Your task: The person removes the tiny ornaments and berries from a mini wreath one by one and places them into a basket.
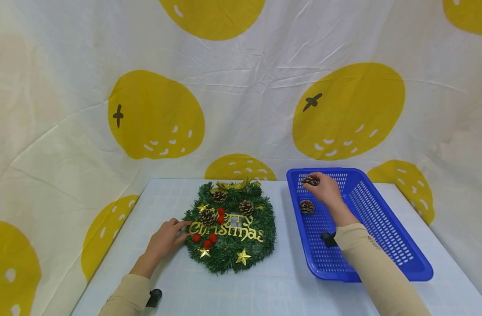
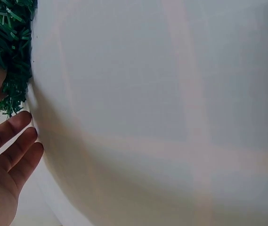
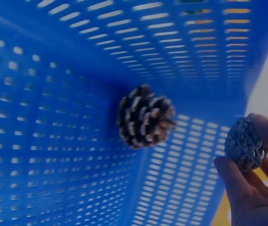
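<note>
Standing here: tan sleeves come in from the near side, the left sleeve (image 1: 126,294) short, the right sleeve (image 1: 379,267) slanting up and leftward across the basket. Black wrist units, left one (image 1: 155,298) nearest.

Left hand (image 1: 165,239): low over the bench (image 1: 178,285), reaching right. Thumb and index at the left edge of the wreath (image 1: 221,264), touching greenery; other three fingers loosely extended, slightly spread. Can't tell if thumb and index actually pinch it.

Wreath lies on the bench, left of the basket. Dark green tinsel, gold stars (image 1: 242,257) at the near end, red berries (image 1: 207,244), gold "Merry Christmas" lettering (image 1: 225,229) across the middle, three cones in the upper half, gold bow (image 1: 236,186) at the far end.

Blue basket (image 1: 331,264): slotted plastic, long side running away from me. Loose pine cone (image 1: 307,207) inside near the left wall, brown, scales spread, pale tips.

Farther up, right hand (image 1: 325,188): over the basket's far-left part, grasping a second cone, the held cone (image 1: 310,181), between thumb and fingertips. Tightly layered scales; reads grey from the right wrist.

Behind: pale cloth (image 1: 249,105) printed with big yellow fruit.
</note>
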Motion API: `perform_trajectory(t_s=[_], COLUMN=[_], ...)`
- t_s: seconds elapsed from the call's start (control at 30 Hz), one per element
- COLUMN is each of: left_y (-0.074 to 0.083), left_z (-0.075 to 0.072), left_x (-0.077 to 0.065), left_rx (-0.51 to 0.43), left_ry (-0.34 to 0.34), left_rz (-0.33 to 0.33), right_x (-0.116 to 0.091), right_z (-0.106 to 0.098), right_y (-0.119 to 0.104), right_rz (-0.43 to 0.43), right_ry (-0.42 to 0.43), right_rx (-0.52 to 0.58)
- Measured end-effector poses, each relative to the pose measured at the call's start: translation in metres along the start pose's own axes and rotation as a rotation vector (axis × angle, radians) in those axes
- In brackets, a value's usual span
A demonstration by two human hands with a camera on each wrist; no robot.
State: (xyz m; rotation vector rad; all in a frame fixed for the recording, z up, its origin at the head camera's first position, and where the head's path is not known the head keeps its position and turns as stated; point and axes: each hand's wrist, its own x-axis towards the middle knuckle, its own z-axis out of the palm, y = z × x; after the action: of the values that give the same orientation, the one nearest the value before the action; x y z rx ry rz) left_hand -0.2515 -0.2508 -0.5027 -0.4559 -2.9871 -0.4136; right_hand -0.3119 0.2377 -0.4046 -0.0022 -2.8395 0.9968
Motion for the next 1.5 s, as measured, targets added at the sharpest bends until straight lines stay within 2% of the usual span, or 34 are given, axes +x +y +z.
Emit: perform_trajectory(t_s=[0.47,1.17,1.5], left_y=[0.001,0.000,0.001], left_z=[-0.001,-0.002,-0.002], left_x=[0.000,0.000,0.000], left_rx=[0.002,-0.002,-0.001], left_ry=[0.001,-0.006,-0.025], left_rz=[0.001,0.008,-0.015], right_x=[0.007,0.008,0.005], right_z=[0.015,0.021,0.018], right_y=[0.023,0.023,0.020], right_rz=[0.035,0.031,0.035], right_ry=[-0.073,-0.145,-0.169], right_rx=[-0.010,-0.063,-0.037])
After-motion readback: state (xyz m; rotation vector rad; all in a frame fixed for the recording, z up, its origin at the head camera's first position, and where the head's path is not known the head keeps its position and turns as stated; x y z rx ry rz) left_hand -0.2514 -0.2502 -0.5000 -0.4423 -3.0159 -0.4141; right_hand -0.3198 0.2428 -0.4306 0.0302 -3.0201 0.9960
